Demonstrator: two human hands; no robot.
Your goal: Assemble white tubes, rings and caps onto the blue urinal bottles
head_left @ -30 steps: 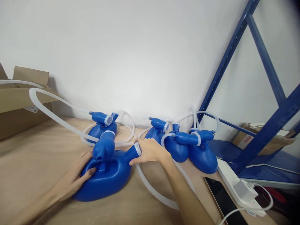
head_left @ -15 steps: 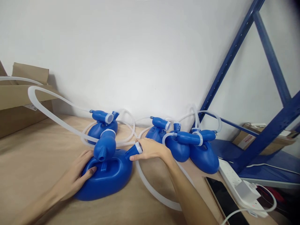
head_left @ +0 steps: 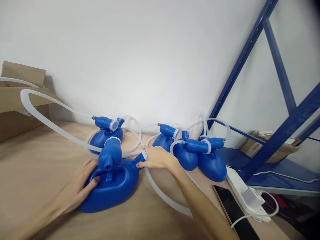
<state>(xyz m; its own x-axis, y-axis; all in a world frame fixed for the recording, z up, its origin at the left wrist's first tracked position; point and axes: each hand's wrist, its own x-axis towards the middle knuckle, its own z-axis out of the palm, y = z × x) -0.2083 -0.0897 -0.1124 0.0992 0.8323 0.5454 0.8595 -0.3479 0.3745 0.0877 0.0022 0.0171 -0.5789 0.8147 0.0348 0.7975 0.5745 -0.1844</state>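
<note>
A large blue plastic bottle (head_left: 112, 191) lies on the brown tabletop with a blue rounded piece (head_left: 110, 155) standing over its handle. My left hand (head_left: 83, 186) is wrapped round the bottle's left end, thumb on top. At the bottle's right end, my right hand (head_left: 155, 158) has its fingers closed round the blue neck (head_left: 139, 160), which carries a whitish ring. A clear hose runs behind that hand. Farther back stands another blue bottle (head_left: 98, 138) with a tube-ended head. Several more blue bottles (head_left: 212, 165) with hoses sit to the right.
An open cardboard box (head_left: 25, 100) is at the left. A phone (head_left: 235, 210) and a white power strip (head_left: 247, 196) with a plugged-in charger lie at the right, beside a blue metal shelf frame (head_left: 282, 133). A hose (head_left: 50, 123) arches at the left.
The whole view has shifted slightly, so things appear a little farther left. Both hands keep their hold on the bottle; my right hand's fingers sit slightly differently at the neck's ring.
</note>
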